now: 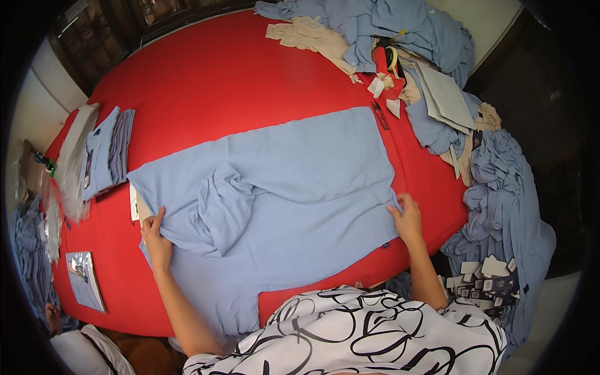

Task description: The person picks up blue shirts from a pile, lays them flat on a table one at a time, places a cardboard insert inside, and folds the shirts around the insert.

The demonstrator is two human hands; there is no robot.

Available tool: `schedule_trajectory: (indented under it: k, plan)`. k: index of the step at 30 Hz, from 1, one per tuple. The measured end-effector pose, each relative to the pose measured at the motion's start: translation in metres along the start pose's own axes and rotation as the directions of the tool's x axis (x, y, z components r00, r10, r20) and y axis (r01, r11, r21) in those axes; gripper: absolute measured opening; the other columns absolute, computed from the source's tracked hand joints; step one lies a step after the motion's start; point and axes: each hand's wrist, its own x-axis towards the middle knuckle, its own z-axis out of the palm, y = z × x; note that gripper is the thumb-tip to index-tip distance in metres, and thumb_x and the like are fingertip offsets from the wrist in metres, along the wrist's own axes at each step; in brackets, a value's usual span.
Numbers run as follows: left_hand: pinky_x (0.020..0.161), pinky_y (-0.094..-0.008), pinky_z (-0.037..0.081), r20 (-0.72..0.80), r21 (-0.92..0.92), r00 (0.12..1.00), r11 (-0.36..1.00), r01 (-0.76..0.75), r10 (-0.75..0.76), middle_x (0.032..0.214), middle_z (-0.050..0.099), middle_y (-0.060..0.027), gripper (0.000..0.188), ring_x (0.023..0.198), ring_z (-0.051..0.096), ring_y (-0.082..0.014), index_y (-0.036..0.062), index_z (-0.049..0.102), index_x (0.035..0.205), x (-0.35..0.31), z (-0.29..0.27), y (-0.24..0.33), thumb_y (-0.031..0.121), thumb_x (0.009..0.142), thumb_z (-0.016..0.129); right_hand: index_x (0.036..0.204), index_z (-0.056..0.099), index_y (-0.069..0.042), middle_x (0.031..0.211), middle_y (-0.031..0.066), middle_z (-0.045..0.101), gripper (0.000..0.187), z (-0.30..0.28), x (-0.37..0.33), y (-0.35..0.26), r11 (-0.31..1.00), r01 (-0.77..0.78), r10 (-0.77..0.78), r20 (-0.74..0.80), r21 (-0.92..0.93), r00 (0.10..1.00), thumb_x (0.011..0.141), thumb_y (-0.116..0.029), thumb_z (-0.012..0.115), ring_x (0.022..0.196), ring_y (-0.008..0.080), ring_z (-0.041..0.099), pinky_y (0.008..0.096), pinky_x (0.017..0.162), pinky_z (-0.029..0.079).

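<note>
A light blue shirt (300, 187) lies spread on the red-covered table in front of me, its upper part turned over and one sleeve bunched in a loose heap. At its left edge my left hand (156, 240) pinches the cloth between thumb and fingers. My right hand (406, 219) grips the shirt's right edge, near a small dark label at the lower corner. Beside my left hand, a pale card (134, 203) with dark print sticks out from under the fabric. Another sleeve hangs over the near table edge.
Folded blue shirts (109, 153) are stacked at left beside clear plastic bags (72, 162). A packaged flat item (86, 281) lies nearer. Small scissors (379, 115) rest past the shirt's far right corner. Heaped blue garments (506, 187), white boards (440, 94) and tags (494, 269) line the right. Someone sits lower left.
</note>
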Motion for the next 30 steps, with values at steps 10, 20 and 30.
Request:
schedule_trajectory:
  k: [10,20,30]
  plan:
    - [0.104,-0.0391,0.036,-0.063,0.013,0.998,1.0,-0.027,0.028,0.118,0.052,-0.0101,0.051,0.118,0.045,-0.0303,0.0156,0.069,0.119,-0.005,-0.003,0.015,-0.006,0.073,0.061,0.124,0.057,0.002,0.132,0.0208,0.054,0.038,0.004,0.117,-0.069,0.929,0.366,-0.37,-0.066,-0.055,0.927,0.088,-0.009,0.062,0.124,0.0385,0.048,0.0404,0.102,0.041]
    - [0.103,-0.0416,0.04,-0.173,-0.035,0.978,0.991,-0.127,0.119,0.114,0.064,-0.0125,0.055,0.125,0.048,-0.0346,0.0041,0.056,0.125,-0.001,-0.002,-0.005,0.005,0.072,0.07,0.15,0.033,-0.015,0.157,0.0159,0.023,0.067,0.094,0.196,-0.103,0.884,0.182,-0.194,0.015,-0.431,0.981,0.095,-0.054,0.044,0.146,0.0356,0.017,0.0539,0.117,0.011]
    - [0.108,-0.0395,0.037,0.011,-0.2,0.997,0.977,-0.078,0.082,0.133,0.051,-0.0074,0.057,0.131,0.042,-0.0291,0.0126,0.062,0.121,0.0,-0.017,-0.016,0.01,0.067,0.079,0.128,0.058,-0.002,0.124,0.017,0.06,0.048,0.139,0.078,-0.287,0.753,0.564,-0.642,0.191,0.338,0.743,0.091,-0.032,0.062,0.115,0.0312,0.054,0.0409,0.101,0.039]
